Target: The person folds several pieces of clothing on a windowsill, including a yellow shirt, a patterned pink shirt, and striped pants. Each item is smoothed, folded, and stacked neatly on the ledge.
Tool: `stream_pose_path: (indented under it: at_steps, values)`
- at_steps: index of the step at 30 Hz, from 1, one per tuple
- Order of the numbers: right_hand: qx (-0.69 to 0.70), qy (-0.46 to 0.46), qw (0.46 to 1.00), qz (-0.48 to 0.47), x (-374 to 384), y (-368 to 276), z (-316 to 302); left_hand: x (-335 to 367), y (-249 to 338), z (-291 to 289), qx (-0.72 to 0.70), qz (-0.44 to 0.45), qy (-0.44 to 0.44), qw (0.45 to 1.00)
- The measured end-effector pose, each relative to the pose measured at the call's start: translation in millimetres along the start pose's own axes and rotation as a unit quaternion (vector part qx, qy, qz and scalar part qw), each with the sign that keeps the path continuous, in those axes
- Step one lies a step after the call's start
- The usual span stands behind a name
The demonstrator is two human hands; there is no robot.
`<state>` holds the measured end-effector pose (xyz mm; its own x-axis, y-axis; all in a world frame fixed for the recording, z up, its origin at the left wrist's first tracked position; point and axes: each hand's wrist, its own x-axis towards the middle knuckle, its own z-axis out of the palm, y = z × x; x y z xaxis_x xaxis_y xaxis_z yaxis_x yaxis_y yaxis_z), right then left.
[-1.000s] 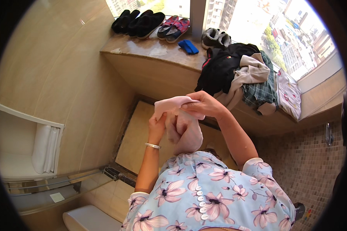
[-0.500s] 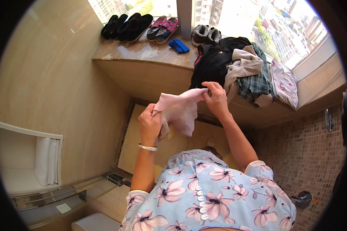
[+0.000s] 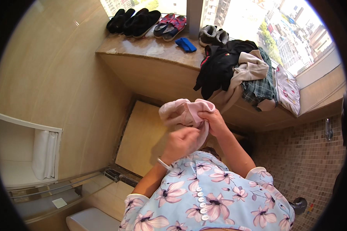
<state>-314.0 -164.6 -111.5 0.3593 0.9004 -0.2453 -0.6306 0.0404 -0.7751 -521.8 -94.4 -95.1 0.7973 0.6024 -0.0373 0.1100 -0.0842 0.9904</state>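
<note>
L hand curled, blurry, on near side; R hand gripping, a bit farther & right; forearms angled inward.

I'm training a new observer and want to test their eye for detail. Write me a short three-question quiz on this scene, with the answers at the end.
1. True or false: the right hand is holding the pink cloth.

2. Multiple choice: on which side, from the wearer's own viewpoint, is the bracelet worn?
A) left
B) right
C) both

3. Short answer: what colour is the small item lying on the ledge, near the red-patterned shoes?

Key:
1. True
2. A
3. Blue
</note>
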Motion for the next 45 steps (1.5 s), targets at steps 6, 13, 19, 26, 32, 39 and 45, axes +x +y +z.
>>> stream_pose_path:
  at_steps: [6, 13, 19, 26, 32, 39, 45]
  values:
    - [-0.121, -0.070, 0.989, -0.050, -15.8, -68.1, 1.4, 44.2, -95.6, -54.4, -0.068, -0.044, 0.128, 0.988]
    - [-0.175, -0.107, 0.976, -0.076, -47.3, -124.4, -12.5, 86.2, -189.3, 8.9, -0.464, -0.208, -0.197, 0.838]
    - [-0.140, 0.037, 0.970, -0.193, -77.3, -152.9, -65.6, 111.2, -100.6, 37.5, -0.498, -0.112, -0.200, 0.836]
    - [-0.375, 0.131, 0.868, -0.298, -100.6, -186.4, -138.7, 160.9, 41.6, 28.5, -0.262, 0.086, 0.039, 0.960]
    - [-0.416, 0.181, 0.843, -0.289, -100.6, -223.4, -197.8, 197.2, 95.4, 66.8, -0.074, 0.189, 0.072, 0.976]
    - [-0.474, 0.227, 0.821, -0.222, -84.2, -239.1, -255.7, 219.0, 116.3, 125.5, -0.144, 0.134, 0.071, 0.978]
    - [-0.489, 0.044, 0.847, -0.206, -81.3, -265.8, -216.0, 222.6, 148.7, 211.2, -0.203, 0.068, 0.089, 0.973]
